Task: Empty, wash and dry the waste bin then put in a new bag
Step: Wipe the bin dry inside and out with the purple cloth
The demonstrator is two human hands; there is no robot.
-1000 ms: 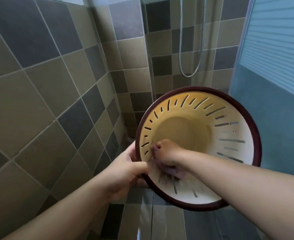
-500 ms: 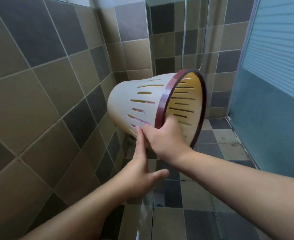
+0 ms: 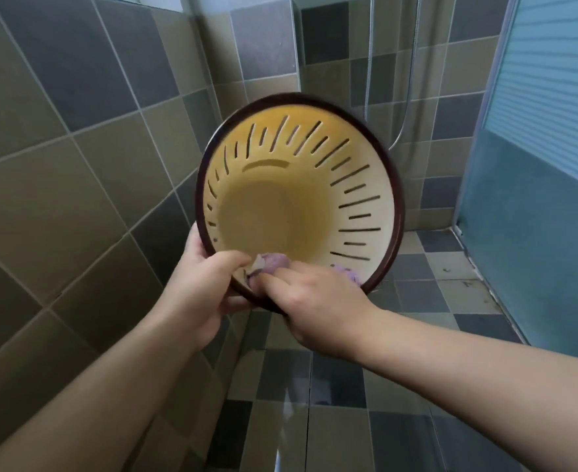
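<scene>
You are holding the waste bin (image 3: 301,202) up in the air in front of you, in the corner of a tiled shower space, its open mouth turned toward you so that you look straight down into it. The inside is cream to yellow with dark slots running around the wall, and a dark maroon rim rings the mouth. Your left hand (image 3: 199,287) is closed on the lower left of that rim, thumb hooked over the edge to the inside and fingers behind. Your right hand (image 3: 309,303) is curled over the lower rim just beside the left, pressing a lilac cloth (image 3: 274,262) against the inner wall near the bottom edge; a bit of the same cloth seems to show again to the right of your knuckles, though it is blurred. The tiled wall (image 3: 76,165) is on your left, the tiled floor (image 3: 417,301) is below the bin, a shower hose (image 3: 407,107) hangs behind it, and a frosted blue panel (image 3: 536,199) stands on your right.
</scene>
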